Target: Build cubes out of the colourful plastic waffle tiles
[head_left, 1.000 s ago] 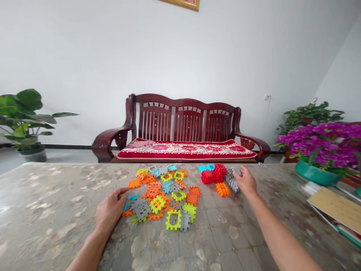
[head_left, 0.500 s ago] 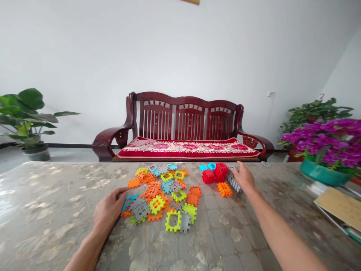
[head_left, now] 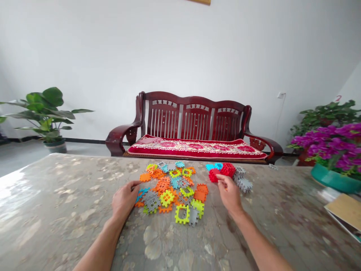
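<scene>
A heap of flat plastic interlocking tiles (head_left: 172,188) in orange, lime, grey and blue lies on the marbled table (head_left: 56,195). My left hand (head_left: 124,199) rests at the heap's left edge, fingers loosely apart, fingertips touching a blue tile. To the right stand red built cubes (head_left: 224,171), blue pieces (head_left: 213,166) and grey built pieces (head_left: 243,181). My right hand (head_left: 229,194) sits just in front of the red cubes, fingers curled down over a small orange block that it almost hides.
A dark wooden bench (head_left: 194,120) with a red cushion stands behind the table. A leafy plant (head_left: 46,109) is at the left. Purple flowers in a teal pot (head_left: 334,180) and books (head_left: 345,212) occupy the table's right side.
My right hand left the grey pieces and came back left and nearer, onto the orange block. The view swung left. My left hand stayed at the heap.
</scene>
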Demonstrator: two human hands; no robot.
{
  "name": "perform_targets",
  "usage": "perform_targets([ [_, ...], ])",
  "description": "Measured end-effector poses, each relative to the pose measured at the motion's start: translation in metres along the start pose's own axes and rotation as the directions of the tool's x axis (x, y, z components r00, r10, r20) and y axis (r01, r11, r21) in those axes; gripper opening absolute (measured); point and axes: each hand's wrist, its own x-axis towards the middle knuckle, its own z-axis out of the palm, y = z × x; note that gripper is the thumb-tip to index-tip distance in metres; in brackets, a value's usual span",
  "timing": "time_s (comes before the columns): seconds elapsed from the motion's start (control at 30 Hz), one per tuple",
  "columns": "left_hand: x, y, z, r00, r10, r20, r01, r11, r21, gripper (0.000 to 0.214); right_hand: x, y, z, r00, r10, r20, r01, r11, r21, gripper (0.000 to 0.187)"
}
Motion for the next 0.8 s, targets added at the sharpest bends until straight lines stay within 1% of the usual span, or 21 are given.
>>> perform_targets([
  [0.03,0.0,0.001,-0.001,1.0,0.002,-0.003,-0.002,1.0,0.003,0.04,-0.009,-0.003,0.01,0.997,0.002,0.081,0.0,1.0,-0.018,0.037],
  [0.07,-0.001,0.001,-0.001,1.0,0.004,-0.005,-0.004,1.0,0.004,0.04,-0.016,-0.005,0.019,0.99,0.005,0.138,0.002,0.999,-0.047,0.043],
  [0.1,-0.001,0.002,-0.001,1.0,0.007,-0.006,-0.007,1.0,0.006,0.04,-0.022,-0.005,0.027,0.986,0.022,0.167,-0.011,0.998,-0.068,0.046],
  [0.2,-0.001,0.002,-0.001,1.0,0.016,-0.002,-0.016,1.0,0.011,0.039,-0.029,-0.002,0.041,0.973,0.078,0.215,-0.059,0.994,-0.09,0.049],
  [0.3,-0.002,0.002,-0.001,0.999,0.03,-0.012,-0.029,0.999,0.016,0.038,-0.03,0.003,0.044,0.964,0.086,0.251,-0.06,0.992,-0.109,0.049],
  [0.37,-0.003,0.001,0.0,0.999,0.03,-0.022,-0.029,0.999,0.017,0.038,-0.032,0.005,0.043,0.968,0.059,0.243,-0.026,0.99,-0.139,0.045],
  [0.5,-0.003,0.002,0.001,0.999,0.028,-0.034,-0.028,0.999,0.017,0.036,-0.039,0.005,0.04,0.972,0.0,0.234,0.041,0.984,-0.171,0.033],
  [0.67,-0.002,0.001,0.002,0.999,0.035,-0.04,-0.034,0.999,0.017,0.036,-0.04,0.004,0.04,0.983,0.002,0.182,0.024,0.99,-0.14,0.022],
  [0.8,-0.001,0.001,0.003,0.999,0.024,-0.037,-0.023,0.999,0.024,0.036,-0.038,0.004,0.041,0.989,0.02,0.146,-0.005,0.995,-0.103,0.019],
])
